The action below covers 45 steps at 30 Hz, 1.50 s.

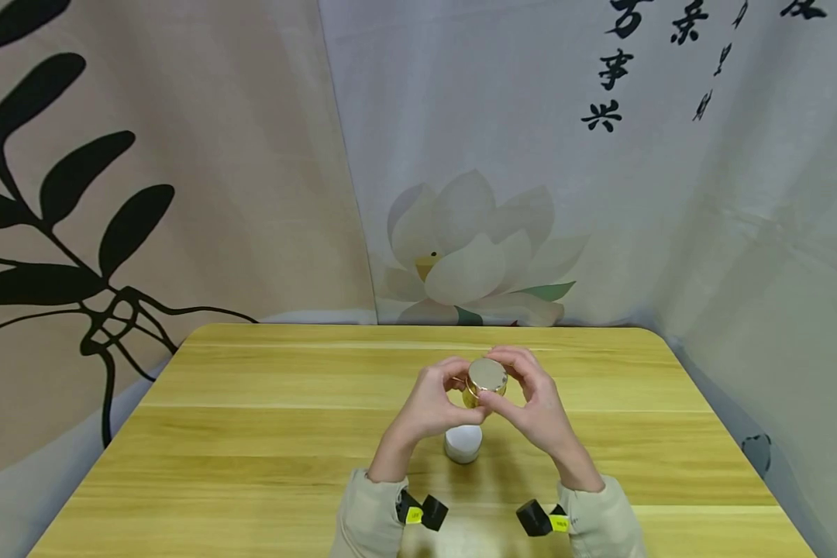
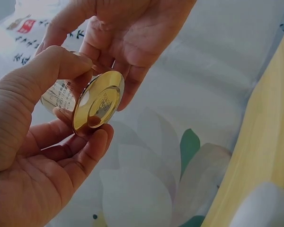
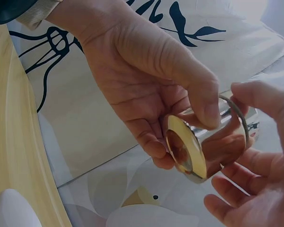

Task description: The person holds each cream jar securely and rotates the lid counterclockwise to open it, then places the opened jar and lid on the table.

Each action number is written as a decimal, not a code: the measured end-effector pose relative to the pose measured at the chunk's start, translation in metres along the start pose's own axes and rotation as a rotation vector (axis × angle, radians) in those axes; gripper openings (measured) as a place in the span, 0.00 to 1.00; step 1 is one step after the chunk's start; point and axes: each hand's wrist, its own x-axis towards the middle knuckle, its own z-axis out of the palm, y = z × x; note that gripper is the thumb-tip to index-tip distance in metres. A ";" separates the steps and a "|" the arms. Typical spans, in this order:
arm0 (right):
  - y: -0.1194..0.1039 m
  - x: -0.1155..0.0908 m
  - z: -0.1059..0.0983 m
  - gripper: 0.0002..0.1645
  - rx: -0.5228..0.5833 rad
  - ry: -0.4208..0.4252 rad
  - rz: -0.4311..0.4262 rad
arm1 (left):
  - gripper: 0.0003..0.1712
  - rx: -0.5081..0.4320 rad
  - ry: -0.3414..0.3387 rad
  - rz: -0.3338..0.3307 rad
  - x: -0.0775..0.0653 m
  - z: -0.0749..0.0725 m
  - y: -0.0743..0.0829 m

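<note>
Both hands hold a small shiny gold jar [image 1: 487,375] above the table. The left hand [image 1: 435,403] grips its left side between thumb and fingers. On the opposite side, the thumb and fingers of the right hand [image 1: 533,401] pinch it. In the left wrist view the jar [image 2: 100,100] is tilted, showing a gold round end with a recessed ring and fine print, and more small print along its side. Its polished wall mirrors the fingers in the right wrist view. Below the hands, a white round container [image 1: 463,444] stands on the table, partly covered by the left hand.
The light wooden table [image 1: 251,434] has rounded far corners. Behind it hangs a cloth backdrop [image 1: 265,155] printed with dark leaves, a pale lotus and black characters. Black wrist cameras [image 1: 434,513] with yellow tags sit at both sleeve cuffs.
</note>
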 end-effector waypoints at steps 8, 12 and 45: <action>-0.001 0.000 0.000 0.27 0.051 -0.007 -0.058 | 0.18 0.027 -0.002 -0.003 -0.001 0.004 -0.026; -0.001 -0.001 -0.001 0.28 0.054 0.025 -0.082 | 0.22 0.018 0.010 -0.026 -0.001 0.004 -0.043; 0.025 -0.050 -0.056 0.32 -0.269 0.165 0.101 | 0.24 0.079 0.165 -0.260 -0.038 -0.043 -0.062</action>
